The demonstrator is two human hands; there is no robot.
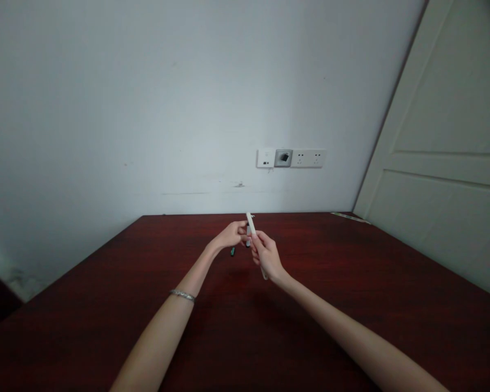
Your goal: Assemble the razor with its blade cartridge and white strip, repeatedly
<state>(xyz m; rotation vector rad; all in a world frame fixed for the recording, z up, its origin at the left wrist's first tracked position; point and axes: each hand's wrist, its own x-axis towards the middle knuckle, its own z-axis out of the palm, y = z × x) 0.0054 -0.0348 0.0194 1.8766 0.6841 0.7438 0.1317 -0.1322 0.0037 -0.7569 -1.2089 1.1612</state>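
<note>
My right hand (267, 256) is closed round a slim, white, stick-like object (250, 222), which slants up and away past its fingers. The object's lower end shows below the palm. Close on its left is my left hand (232, 235), fingers bent, the tips at a small pale piece (248, 231) between the two hands. What this piece is, and how firmly the left fingers grip it, is hard to make out. A small green battery (232, 251) lies on the dark red table (147, 272) just below my left hand.
Behind the table rises a white wall with a row of sockets (308, 158) and a dark plug (284, 157). A thin, pale strip (350, 218) lies along the far right table edge. A white panelled door (445, 163) stands at right.
</note>
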